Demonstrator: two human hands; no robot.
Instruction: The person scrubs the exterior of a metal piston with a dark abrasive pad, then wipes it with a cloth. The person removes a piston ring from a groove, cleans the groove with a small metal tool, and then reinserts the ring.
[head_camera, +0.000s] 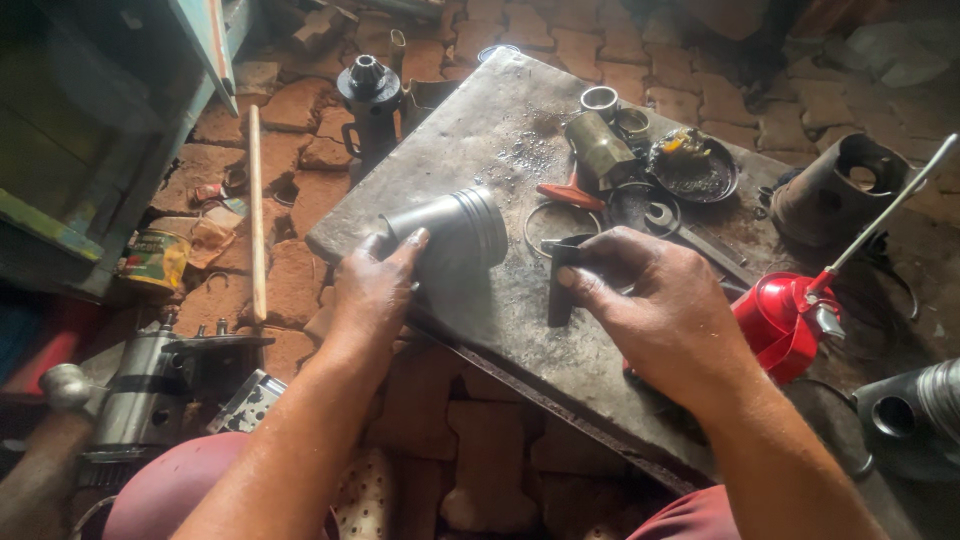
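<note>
The left hand (372, 290) wraps its fingers around a grey piston (455, 232) lying on the metal slab (500, 310). The right hand (655, 300) pinches a dark flat tool (560, 285) upright just beside the piston. Beyond the right fingers lies a red-handled tool (570, 196); a red oil can (785, 318) stands past the right wrist. Far left of the left fingers lies a yellow-green labelled tin (155, 260).

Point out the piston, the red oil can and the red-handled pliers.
piston (462, 232), head view, on its ringed side wall.
red oil can (778, 318), head view, on its round body.
red-handled pliers (570, 195), head view, on a red handle.

Grey ringed piston (455, 238) lying sideways; dark flat tool (560, 285) upright beside it.
</note>
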